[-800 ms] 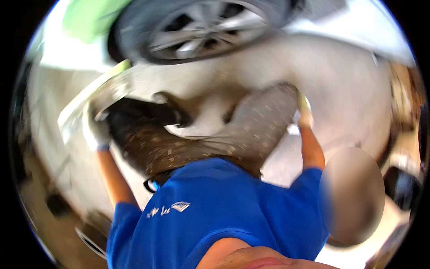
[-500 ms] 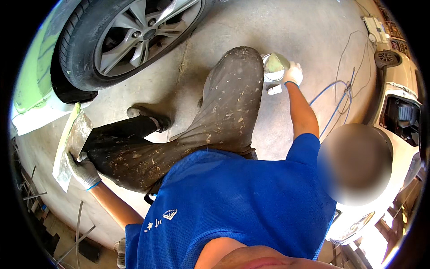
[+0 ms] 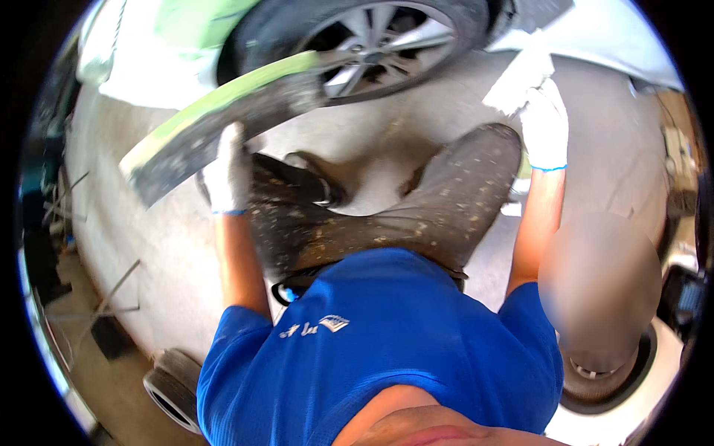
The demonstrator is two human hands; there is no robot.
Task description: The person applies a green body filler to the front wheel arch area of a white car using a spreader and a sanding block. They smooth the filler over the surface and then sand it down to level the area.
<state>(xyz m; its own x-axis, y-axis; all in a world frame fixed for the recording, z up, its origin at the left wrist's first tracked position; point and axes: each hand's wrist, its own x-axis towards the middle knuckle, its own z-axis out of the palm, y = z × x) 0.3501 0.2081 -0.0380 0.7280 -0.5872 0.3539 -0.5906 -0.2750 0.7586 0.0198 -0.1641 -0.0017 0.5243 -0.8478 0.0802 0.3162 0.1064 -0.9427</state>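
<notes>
My left hand (image 3: 229, 172), in a white knit glove, grips a long flat putty board (image 3: 223, 123). Its face is dark and speckled, and pale green putty runs along its upper edge. The board is raised in front of the car's wheel. My right hand (image 3: 545, 130), gloved too, is lifted toward the car's pale body panel (image 3: 595, 37). Its fingers are closed on a white flat piece (image 3: 519, 80), too smeared by motion to name. A white can (image 3: 520, 187) on the floor beside my right knee is mostly hidden by my right forearm and knee.
The car's wheel (image 3: 372, 56) stands ahead, with a green-patched fender (image 3: 182, 44) to its left. A loose tyre (image 3: 172, 390) lies at lower left, near thin metal stands (image 3: 111, 297). At right, a blurred patch hides part of another car (image 3: 647, 401).
My right hand has left the can and risen toward the car with the white piece. My left hand has lifted and turned the board. My view has swung rightward.
</notes>
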